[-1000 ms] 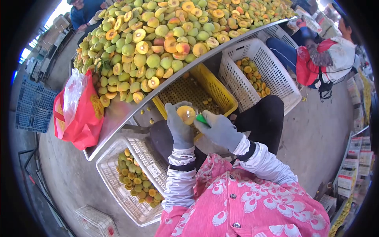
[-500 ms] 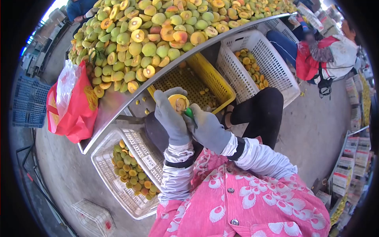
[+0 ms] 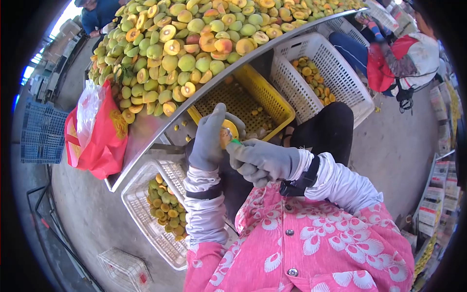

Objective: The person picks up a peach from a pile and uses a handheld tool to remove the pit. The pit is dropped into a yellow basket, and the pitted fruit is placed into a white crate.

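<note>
My gloved left hand (image 3: 209,138) is wrapped around a peach half (image 3: 228,131), its cut face turned toward my right hand. My gloved right hand (image 3: 265,158) grips a small tool with a green handle (image 3: 235,141); its tip meets the cut face near the stone, and its exact shape is hidden. Both hands are held over my lap, just in front of a yellow crate (image 3: 272,104) with a few small bits on its bottom. Beyond them, a big heap of halved peaches (image 3: 187,62) covers the metal-edged table (image 3: 146,146).
A white crate (image 3: 131,199) holding peach halves stands at my left, another white crate (image 3: 335,58) at the right. A red bag (image 3: 99,146) hangs at the table's corner. Co-workers sit at the far left (image 3: 95,19) and the right (image 3: 399,63). Blue crates (image 3: 41,131) are stacked left.
My left hand has turned, so the peach's cut face now points more to the right. My right hand has drawn slightly right and down, its wrist rotated. The whole view has shifted slightly.
</note>
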